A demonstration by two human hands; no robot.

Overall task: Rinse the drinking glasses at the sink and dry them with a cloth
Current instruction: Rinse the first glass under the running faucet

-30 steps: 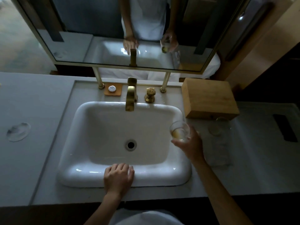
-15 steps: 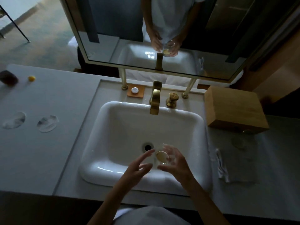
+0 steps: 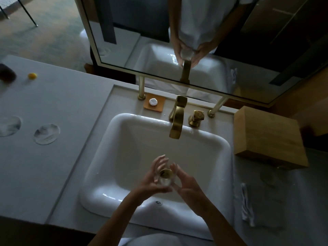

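A clear drinking glass (image 3: pixel 165 177) sits upright between both my hands over the basin of the white sink (image 3: pixel 106 174). My left hand (image 3: pixel 152 176) curls round its left side, fingertips above the rim. My right hand (image 3: pixel 188 185) grips its right side. A second glass (image 3: pixel 268 175) stands on the counter to the right, faint in the dim light. A pale cloth (image 3: pixel 247 205) lies on the counter right of the sink. The brass faucet (image 3: pixel 176 119) stands behind the basin; no water shows from it.
A wooden box (image 3: pixel 268 137) sits at the right of the sink. A brass handle (image 3: pixel 196 118) is beside the faucet, and a soap dish (image 3: pixel 154 104) behind the basin. Two round glass discs (image 3: pixel 46 134) lie on the left counter. The mirror (image 3: pixel 213 41) hangs ahead.
My right hand brought the glass from the sink's right rim to above the basin. My left hand left the front rim and closed on the glass. The view shifted left.
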